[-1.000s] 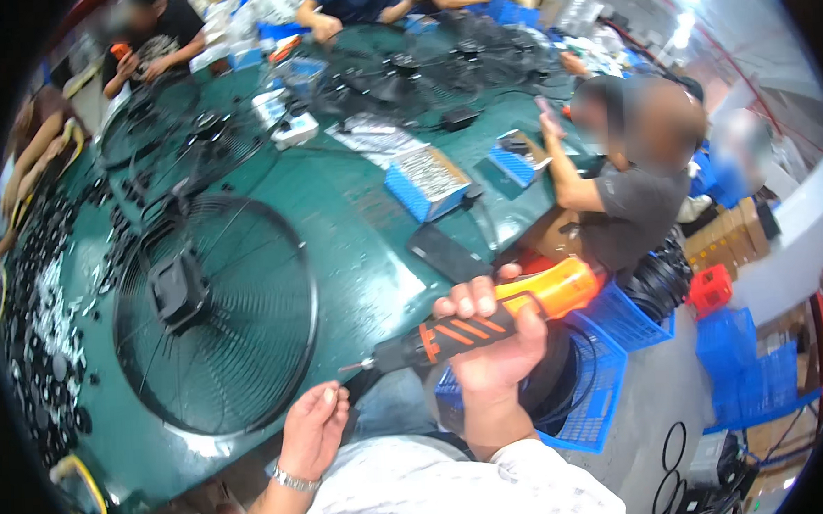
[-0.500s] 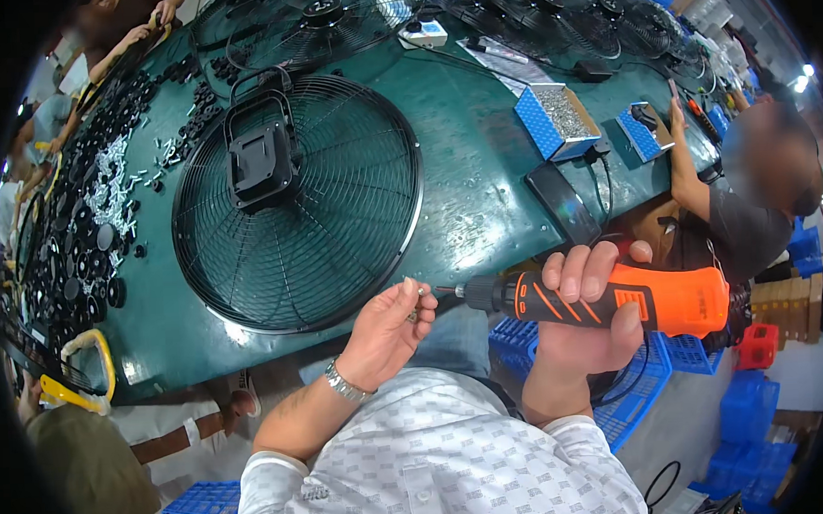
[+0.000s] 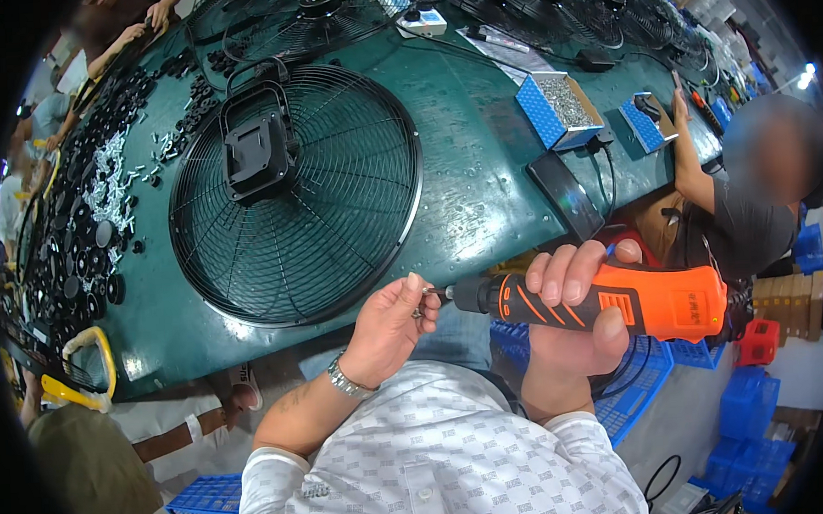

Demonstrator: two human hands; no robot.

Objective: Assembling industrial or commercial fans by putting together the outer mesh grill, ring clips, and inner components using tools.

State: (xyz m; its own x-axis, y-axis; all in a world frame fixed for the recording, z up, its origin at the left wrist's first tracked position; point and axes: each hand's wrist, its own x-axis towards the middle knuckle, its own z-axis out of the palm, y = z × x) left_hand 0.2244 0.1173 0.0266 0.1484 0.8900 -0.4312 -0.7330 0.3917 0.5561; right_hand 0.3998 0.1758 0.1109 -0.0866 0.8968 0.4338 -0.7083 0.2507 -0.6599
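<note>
An orange and black electric screwdriver (image 3: 606, 302) lies in the grip of my right hand (image 3: 574, 310), its bit pointing left. My left hand (image 3: 387, 327) pinches a small metal screw (image 3: 425, 291) between thumb and fingers, right at the tip of the bit. Whether screw and bit touch is too small to tell. More small screws seem to be tucked in the curled fingers, partly hidden. Just beyond my hands, a round black fan grille (image 3: 335, 196) lies on the green table (image 3: 482, 190), with a black motor housing and bracket (image 3: 258, 153) on it.
Back right stand a blue box of screws (image 3: 566, 112) and a smaller blue box (image 3: 646, 123), with a dark phone (image 3: 565, 195) nearby. Black round parts (image 3: 85, 244) and silver bolts (image 3: 110, 183) cover the left side. A co-worker (image 3: 766, 177) sits at the right.
The screwdriver has shifted slightly left, bringing its bit closer to my left fingertips. My left hand has barely moved, still pinching.
</note>
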